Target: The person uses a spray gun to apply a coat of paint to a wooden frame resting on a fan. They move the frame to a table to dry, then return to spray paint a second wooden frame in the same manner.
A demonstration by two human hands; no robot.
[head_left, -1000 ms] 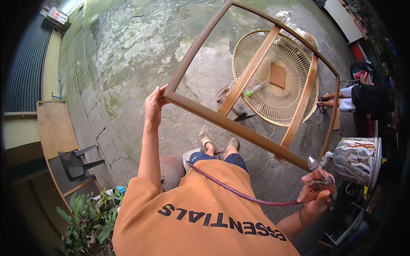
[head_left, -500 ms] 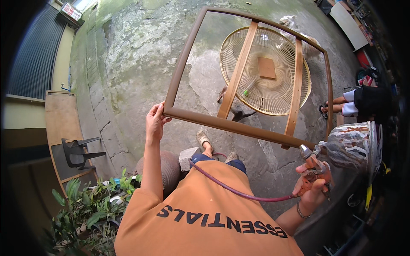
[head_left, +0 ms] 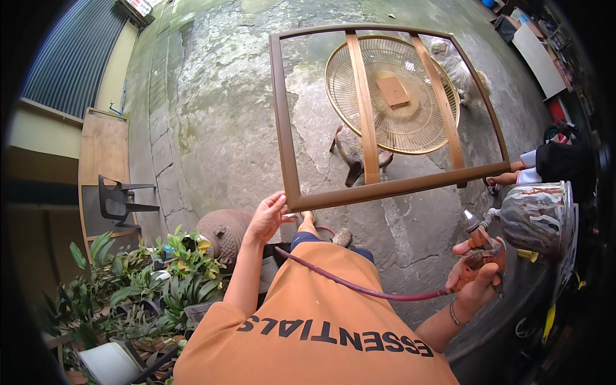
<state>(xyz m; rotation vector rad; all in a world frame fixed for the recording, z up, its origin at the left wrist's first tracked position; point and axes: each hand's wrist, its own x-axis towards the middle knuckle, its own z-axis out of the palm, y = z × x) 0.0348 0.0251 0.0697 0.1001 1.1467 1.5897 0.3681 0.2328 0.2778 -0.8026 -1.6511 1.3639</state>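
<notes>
Your left hand (head_left: 265, 219), just left of the view's middle, has its fingers clamped on the lower-left corner of the brown frame (head_left: 398, 187), which spans the upper middle and upper right with two lighter slats (head_left: 362, 102) crossing it. At lower right, your right hand (head_left: 476, 277) has its fingers wrapped around the spray gun (head_left: 482, 256); its streaked cup (head_left: 531, 218) sits toward the right edge, and a dark red hose (head_left: 359, 287) runs left over your orange shirt (head_left: 308, 308). Through the frame shows a round openwork basket (head_left: 427, 128).
</notes>
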